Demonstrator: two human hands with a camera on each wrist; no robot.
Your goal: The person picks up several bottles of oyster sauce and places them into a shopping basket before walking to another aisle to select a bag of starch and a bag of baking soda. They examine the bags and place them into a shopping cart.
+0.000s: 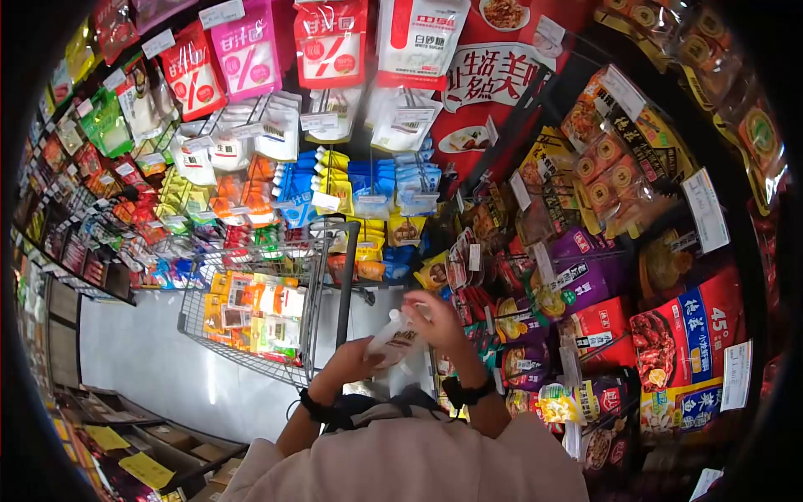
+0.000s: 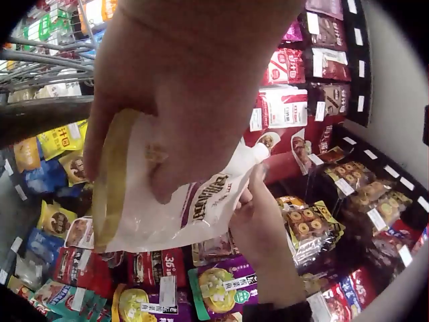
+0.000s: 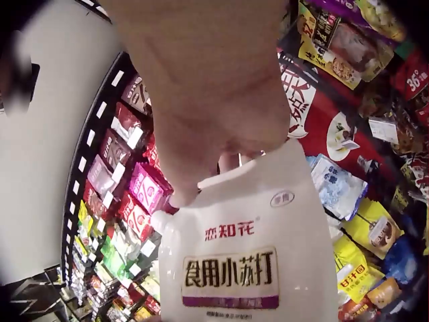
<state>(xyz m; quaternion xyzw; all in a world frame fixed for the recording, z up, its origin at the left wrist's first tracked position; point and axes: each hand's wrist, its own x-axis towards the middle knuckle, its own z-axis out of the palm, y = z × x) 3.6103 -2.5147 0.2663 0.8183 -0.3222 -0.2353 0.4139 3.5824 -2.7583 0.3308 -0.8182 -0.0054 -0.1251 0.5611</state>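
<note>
A white stand-up pouch of baking soda [image 1: 393, 341], with a white spout cap at one upper corner, is held in front of the person's chest. My left hand [image 1: 351, 366] grips its lower part, the thumb lying across the printed side and the gold bottom edge showing in the left wrist view. My right hand [image 1: 437, 322] pinches its top edge beside the cap, fingers partly hidden behind the pouch [image 3: 231, 245]. The label with red and dark lettering faces the right wrist camera.
A wire shopping cart [image 1: 345, 280] stands ahead to the left, holding several orange, yellow and white packets [image 1: 251, 309]. Shelves of hanging bags [image 1: 330, 46] rise in front. Purple and red food packs [image 1: 577, 276] line the right side, close to the right arm. Grey floor [image 1: 134, 351] lies at left.
</note>
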